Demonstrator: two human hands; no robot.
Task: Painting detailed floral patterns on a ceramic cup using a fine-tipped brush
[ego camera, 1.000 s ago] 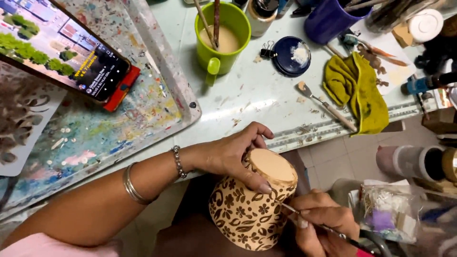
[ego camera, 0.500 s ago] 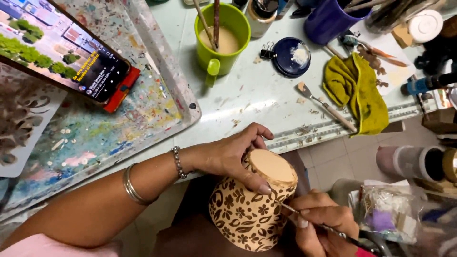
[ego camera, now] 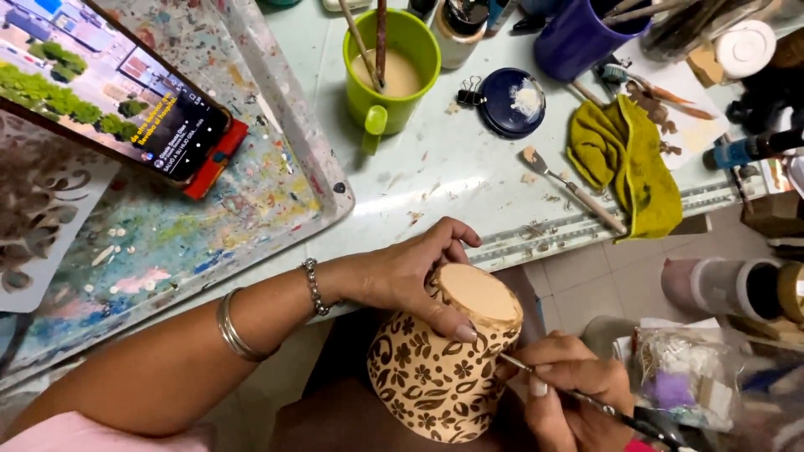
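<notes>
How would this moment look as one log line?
left hand: holds pot | right hand: holds brush, tip at pot | green mug: on table

tan leaf-patterned pot (ego camera: 440, 368) tilted, brush (ego camera: 586, 400) touching.

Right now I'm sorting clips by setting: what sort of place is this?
Probably a home painting or craft workspace: a paint-splattered tray, a green mug holding brushes, and hands decorating a tan pot with brown floral pattern using a fine brush.
</notes>
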